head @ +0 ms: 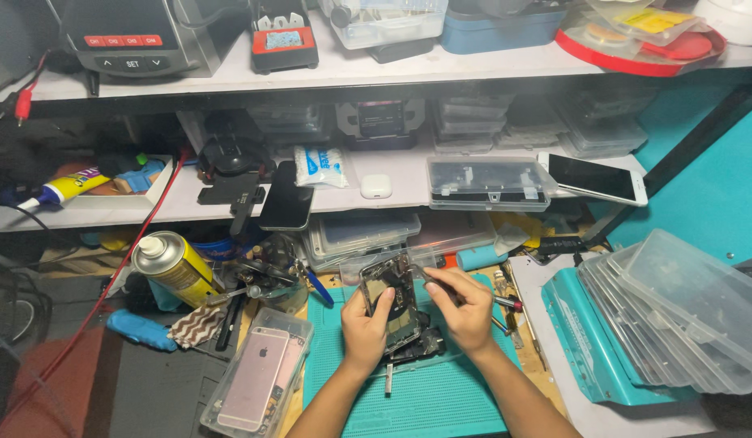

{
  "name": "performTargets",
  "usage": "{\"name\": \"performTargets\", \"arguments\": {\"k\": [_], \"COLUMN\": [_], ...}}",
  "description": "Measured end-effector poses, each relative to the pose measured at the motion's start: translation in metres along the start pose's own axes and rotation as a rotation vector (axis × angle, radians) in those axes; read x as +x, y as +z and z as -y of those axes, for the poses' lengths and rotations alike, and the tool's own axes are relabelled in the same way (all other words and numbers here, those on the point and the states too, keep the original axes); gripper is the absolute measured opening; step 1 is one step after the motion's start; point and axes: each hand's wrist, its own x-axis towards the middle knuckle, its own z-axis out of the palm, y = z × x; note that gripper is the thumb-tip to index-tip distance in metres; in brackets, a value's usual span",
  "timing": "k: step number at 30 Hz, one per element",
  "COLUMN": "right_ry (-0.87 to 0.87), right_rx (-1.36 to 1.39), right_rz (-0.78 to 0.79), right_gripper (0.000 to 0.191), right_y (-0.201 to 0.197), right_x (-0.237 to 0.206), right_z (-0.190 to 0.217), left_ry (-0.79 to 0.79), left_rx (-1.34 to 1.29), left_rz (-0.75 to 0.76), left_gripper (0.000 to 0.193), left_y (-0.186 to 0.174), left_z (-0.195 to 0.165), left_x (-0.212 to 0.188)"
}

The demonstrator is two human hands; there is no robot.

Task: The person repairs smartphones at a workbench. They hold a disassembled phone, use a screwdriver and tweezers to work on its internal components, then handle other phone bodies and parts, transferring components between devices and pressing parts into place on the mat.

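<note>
Clutter frames our working spot. Far to the left of our left hand [365, 331] a yellow spray can [175, 268] lies tilted, and nearer, just left of that hand, a pink phone [254, 377] rests back-up in a clear tray [222, 414], seemingly parked out of the way. Our left hand is wrapped around the lower end of an opened phone [391, 298], thumb across its face, propping it tilted up off the teal mat [429, 405] so its insides face us. Our right hand [465, 312], touching that phone's right edge, has its fingers pinched together on a thin tool [429, 280] whose tip meets the phone's upper part. Right of that hand stands a stack of clear lidded boxes [676, 316], well apart on the bench [635, 418].
</note>
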Motion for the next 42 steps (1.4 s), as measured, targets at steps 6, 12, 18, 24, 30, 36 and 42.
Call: {"name": "performTargets", "arguments": {"k": [6, 12, 18, 24, 30, 36, 42], "right_ry": [-0.312, -0.137, -0.117, -0.155, -0.175, 0.001, 0.270], "right_rx": [-0.201, -0.224, -0.253, -0.233, -0.116, -0.113, -0.290], "right_rz": [-0.032, -0.043, -0.048, -0.003, 0.028, 0.215, 0.506], "right_gripper": [0.026, 0.037, 0.033, 0.026, 0.016, 0.012, 0.017], "right_y": [0.010, 0.019, 0.011, -0.025, -0.041, -0.049, -0.024], "right_x": [-0.001, 0.004, 0.018, 0.030, 0.028, 0.031, 0.020], "right_z": [0.020, 0.023, -0.001, -0.027, -0.036, -0.028, -0.022], "left_ry": [-0.154, -0.241, -0.158, -0.002, -0.071, -0.144, -0.171], "left_rx": [-0.148, -0.233, -0.107, 0.045, 0.042, -0.135, -0.444], "left_rz": [-0.069, -0.058, 0.056, 0.099, 0.039, -0.211, -0.242], "left_gripper": [0.019, 0.018, 0.018, 0.020, 0.018, 0.019, 0.018], "left_y": [-0.006, -0.012, 0.008, 0.045, 0.052, 0.000, -0.044], "left_z": [0.009, 0.011, 0.019, 0.024, 0.037, 0.036, 0.006], "left_x": [0.000, 0.008, 0.017, 0.023, 0.022, 0.034, 0.040]}}
